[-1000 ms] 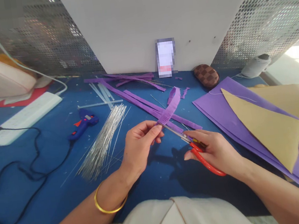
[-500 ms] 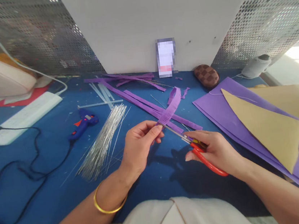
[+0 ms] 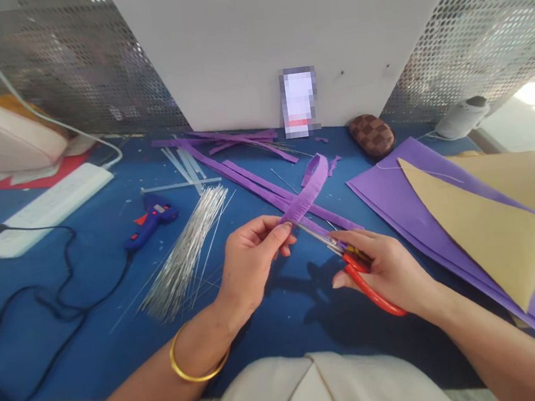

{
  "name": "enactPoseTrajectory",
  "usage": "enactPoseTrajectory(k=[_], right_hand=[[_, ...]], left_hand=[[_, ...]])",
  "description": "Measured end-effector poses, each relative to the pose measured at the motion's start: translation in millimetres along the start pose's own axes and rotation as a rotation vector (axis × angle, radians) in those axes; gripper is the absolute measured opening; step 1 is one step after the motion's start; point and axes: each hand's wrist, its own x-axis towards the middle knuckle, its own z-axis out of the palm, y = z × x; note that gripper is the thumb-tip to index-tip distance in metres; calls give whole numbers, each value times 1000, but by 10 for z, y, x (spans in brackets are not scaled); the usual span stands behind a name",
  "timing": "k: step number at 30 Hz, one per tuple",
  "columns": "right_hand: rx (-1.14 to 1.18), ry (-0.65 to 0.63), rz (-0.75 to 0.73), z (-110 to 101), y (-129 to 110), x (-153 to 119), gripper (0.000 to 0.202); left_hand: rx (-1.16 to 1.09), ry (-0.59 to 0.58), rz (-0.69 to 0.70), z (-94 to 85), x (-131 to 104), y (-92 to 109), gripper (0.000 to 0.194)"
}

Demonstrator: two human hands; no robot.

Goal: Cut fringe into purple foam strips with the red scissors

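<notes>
My left hand [image 3: 257, 250] pinches the near end of a purple crepe paper strip [image 3: 308, 190] between thumb and fingers. The strip's far end curls over in a loop, and fine slits show along its lower edge. In my right hand [image 3: 377, 262] are red-handled scissors [image 3: 369, 289], their blades pointing up and left to the strip's edge beside my left thumb. How far the blades are apart is hard to see. Under the held strip, more purple strips [image 3: 255, 182] lie on the blue table [image 3: 276, 349].
Left of my hands lie a bundle of thin wires [image 3: 186, 256], a blue glue gun [image 3: 151, 224], glue sticks [image 3: 188, 168] and a white power strip [image 3: 49, 211]. A phone [image 3: 299, 102] leans at the back near a checkered pouch [image 3: 371, 135]. Purple paper [image 3: 388, 192] and a thread spool [image 3: 461, 118] are rightward.
Hardly anything differs. The whole view has shifted slightly, and both hands keep nearly the same places on the strip and scissors.
</notes>
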Motion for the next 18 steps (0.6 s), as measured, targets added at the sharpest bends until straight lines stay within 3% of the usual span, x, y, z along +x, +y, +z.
enactPoseTrajectory(k=[18], right_hand=[[9, 5, -43, 10, -7, -4, 52]], left_hand=[[28, -23, 20, -5, 2, -11, 11]])
